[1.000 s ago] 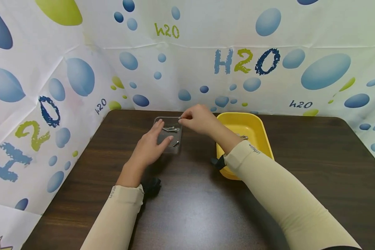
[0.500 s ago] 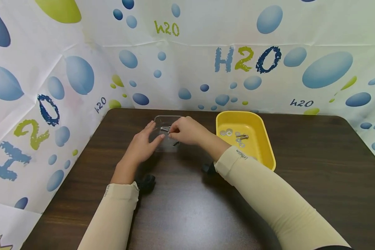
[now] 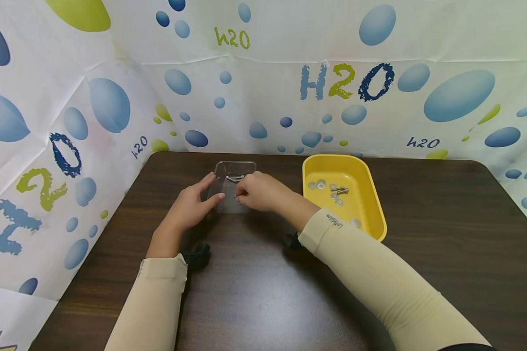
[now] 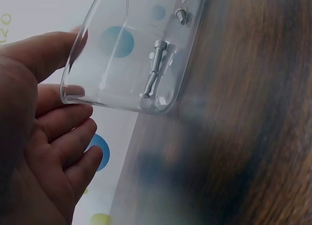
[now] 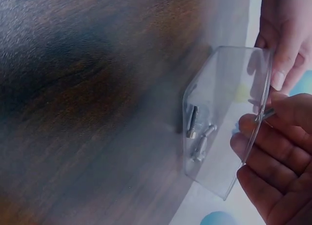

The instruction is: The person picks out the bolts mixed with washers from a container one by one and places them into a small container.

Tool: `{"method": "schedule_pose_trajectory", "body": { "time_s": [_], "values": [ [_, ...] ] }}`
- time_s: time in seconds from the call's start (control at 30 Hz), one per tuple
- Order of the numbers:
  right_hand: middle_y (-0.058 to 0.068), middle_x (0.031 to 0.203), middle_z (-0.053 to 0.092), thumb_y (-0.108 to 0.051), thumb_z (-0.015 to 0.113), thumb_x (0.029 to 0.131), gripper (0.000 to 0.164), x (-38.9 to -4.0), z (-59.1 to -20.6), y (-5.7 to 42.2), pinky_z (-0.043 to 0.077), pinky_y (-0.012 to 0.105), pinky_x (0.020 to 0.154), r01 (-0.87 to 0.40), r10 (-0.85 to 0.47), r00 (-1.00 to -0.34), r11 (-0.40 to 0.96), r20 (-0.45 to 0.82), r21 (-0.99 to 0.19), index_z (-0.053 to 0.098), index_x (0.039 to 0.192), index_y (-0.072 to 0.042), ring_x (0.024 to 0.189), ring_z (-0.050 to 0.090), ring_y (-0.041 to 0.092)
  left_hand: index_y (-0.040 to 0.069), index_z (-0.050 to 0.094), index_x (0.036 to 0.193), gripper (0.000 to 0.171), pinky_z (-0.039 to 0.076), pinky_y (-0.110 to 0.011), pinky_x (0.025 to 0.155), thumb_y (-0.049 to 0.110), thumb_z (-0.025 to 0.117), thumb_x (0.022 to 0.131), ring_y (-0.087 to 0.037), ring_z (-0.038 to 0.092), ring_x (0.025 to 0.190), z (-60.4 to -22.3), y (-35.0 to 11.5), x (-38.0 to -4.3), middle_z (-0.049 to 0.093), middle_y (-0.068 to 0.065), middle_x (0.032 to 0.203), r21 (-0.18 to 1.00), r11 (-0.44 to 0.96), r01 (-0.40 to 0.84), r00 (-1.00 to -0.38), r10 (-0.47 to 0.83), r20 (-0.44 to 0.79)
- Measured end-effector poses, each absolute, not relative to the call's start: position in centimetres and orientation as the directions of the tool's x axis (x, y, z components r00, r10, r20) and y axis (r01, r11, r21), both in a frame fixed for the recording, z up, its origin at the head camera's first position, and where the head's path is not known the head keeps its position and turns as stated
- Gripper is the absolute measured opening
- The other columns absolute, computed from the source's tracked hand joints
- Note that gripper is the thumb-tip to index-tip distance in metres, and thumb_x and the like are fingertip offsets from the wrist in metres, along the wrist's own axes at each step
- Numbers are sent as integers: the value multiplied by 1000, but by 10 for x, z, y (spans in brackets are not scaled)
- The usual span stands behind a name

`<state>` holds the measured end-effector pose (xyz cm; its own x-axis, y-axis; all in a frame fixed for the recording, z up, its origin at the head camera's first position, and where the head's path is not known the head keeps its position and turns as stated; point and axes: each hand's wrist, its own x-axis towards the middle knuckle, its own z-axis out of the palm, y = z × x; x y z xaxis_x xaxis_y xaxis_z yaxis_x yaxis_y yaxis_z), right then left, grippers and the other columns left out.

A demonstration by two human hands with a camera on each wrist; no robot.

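A small clear plastic box (image 3: 233,207) stands at the back of the table, with several metal bolts (image 3: 233,179) lying in it. My left hand (image 3: 189,209) is at its left side, thumb and fingers spread and touching the wall, as the left wrist view (image 4: 63,122) shows. Over the right part of the box, my right hand (image 3: 265,192) pinches a bolt (image 5: 267,114) between thumb and forefinger; most of that bolt is hidden by the fingers. Two bolts (image 5: 193,122) lie on the box's floor in the right wrist view.
A yellow tray (image 3: 375,204) stands to the right of the box, holding washers (image 3: 321,184) and a few bolts (image 3: 340,190). My right forearm passes over its near left corner. A patterned white sheet (image 3: 263,87) hangs behind the dark wooden table (image 3: 246,292).
My right hand has moved from the box's back right corner down and towards its near right part, uncovering the tray's washers. The left hand has drawn slightly left and nearer.
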<state>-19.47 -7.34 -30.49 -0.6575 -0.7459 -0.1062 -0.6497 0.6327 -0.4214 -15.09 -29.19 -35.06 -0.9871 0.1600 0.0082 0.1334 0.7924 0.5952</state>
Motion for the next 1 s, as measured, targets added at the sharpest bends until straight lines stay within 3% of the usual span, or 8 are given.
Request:
{"method": "schedule_pose_trajectory", "body": {
  "time_s": [0.4, 0.73, 1.0],
  "values": [
    [-1, 90, 71, -22, 61, 98, 19, -192, -308, -76, 55, 24, 75, -686, -750, -654, 643, -99, -340, 76, 105, -13, 75, 61, 12, 12, 30, 156, 75, 27, -55, 117, 49, 57, 97, -31, 29, 147, -352, -293, -152, 25, -3, 162, 603, 787, 128, -987, 162, -3],
    [2, 106, 73, -19, 56, 101, 23, -188, -310, -78, 55, 32, 90, -724, -768, -629, 635, -122, -269, 74, 111, -10, 91, 67, 15, 12, 29, 156, 74, 25, -54, 117, 49, 56, 97, -30, 27, 148, -353, -294, -152, 24, -3, 163, 602, 788, 130, -986, 165, -3],
    [2, 103, 72, -18, 54, 102, 23, -186, -312, -77, 55, 32, 88, -735, -768, -631, 637, -111, -231, 74, 110, -10, 90, 66, 15, 11, 29, 156, 75, 25, -54, 118, 49, 56, 97, -30, 27, 148, -352, -293, -152, 24, -3, 163, 595, 793, 131, -986, 167, -6]
  ]
}}
